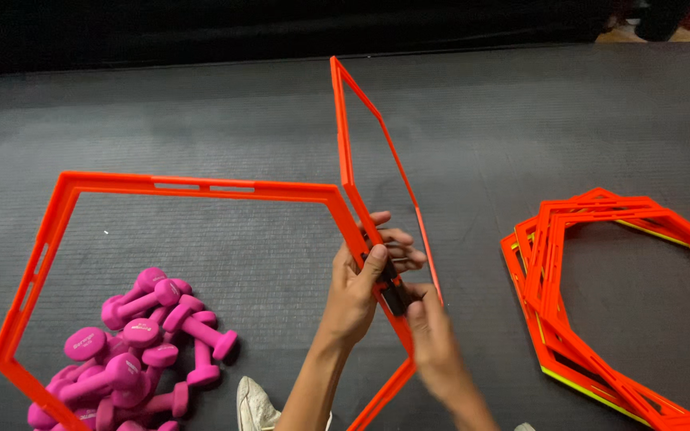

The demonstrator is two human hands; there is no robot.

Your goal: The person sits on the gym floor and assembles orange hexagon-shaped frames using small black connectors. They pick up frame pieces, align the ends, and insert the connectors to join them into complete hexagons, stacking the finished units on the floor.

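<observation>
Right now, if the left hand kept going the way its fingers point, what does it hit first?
The left hand points up and right, its fingers already wrapped on the upright orange hexagon frame, so that frame's bar comes first. Beyond it only dark floor mat shows, though depth is hard to judge.

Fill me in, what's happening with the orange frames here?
A person holds two orange hexagonal frames where their edges meet. The left hand grips the junction, and the right hand works at a small black clip there. One frame lies roughly flat on the dark floor mat; the other stands upright. More frames are stacked at right, pink dumbbells piled at left.
</observation>
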